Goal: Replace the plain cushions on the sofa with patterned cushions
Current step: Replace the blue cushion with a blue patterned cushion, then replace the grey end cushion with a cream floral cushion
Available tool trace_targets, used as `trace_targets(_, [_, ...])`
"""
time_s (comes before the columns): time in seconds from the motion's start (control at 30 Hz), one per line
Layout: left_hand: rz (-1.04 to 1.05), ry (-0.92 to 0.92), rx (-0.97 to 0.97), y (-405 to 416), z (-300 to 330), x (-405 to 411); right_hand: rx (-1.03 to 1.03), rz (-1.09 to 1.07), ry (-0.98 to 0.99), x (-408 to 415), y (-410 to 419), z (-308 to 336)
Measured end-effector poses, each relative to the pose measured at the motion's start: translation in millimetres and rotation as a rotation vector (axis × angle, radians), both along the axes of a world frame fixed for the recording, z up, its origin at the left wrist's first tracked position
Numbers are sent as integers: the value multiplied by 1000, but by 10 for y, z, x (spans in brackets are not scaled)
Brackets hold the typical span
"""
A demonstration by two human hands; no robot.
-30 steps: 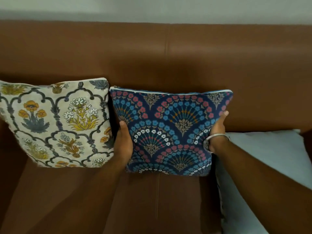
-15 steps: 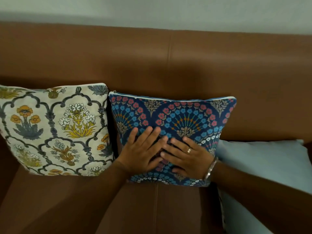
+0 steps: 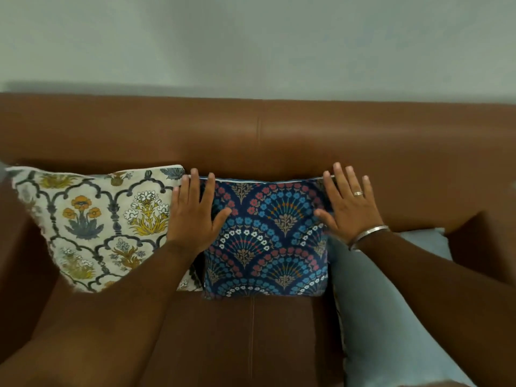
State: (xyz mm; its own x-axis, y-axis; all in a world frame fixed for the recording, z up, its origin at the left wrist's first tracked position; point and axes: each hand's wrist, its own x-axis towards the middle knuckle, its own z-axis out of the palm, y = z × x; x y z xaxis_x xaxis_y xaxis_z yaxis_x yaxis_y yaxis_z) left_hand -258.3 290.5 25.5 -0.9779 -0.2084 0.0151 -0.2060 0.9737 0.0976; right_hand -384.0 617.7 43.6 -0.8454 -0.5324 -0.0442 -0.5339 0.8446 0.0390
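Both hands flat, fingers spread, gripping nothing: my left hand (image 3: 192, 216) and right hand (image 3: 349, 205) press navy fan-print cushion (image 3: 268, 241) upright against brown sofa (image 3: 279, 141) backrest, touching cream floral cushion (image 3: 95, 227). Plain pale-blue cushion (image 3: 385, 308) wedged beside it; pulling that out carelessly could topple navy one.

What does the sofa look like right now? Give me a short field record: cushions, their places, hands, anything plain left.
sofa: brown leather sofa, seat and backrest in view
left cushion: cream floral-patterned square cushion, upright against backrest
middle cushion: navy fan-patterned square cushion, upright, beside the cream one
plain cushion: pale blue plain cushion, lying on the seat at the right
left hand: flat, fingers spread, on the navy cushion's upper left corner
right hand: flat, fingers spread, on its upper right corner
grasp: neither hand grips anything
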Motion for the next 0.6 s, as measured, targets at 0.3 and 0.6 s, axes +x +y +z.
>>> trace_targets(0.3, [-60,-149,504,2237,-176,431,-285,-541,-337,816,2060,-364])
trace_targets(0.6, [773,-332,1228,4047,-1146,690,-561,-1126,-962,872,3561,-1310])
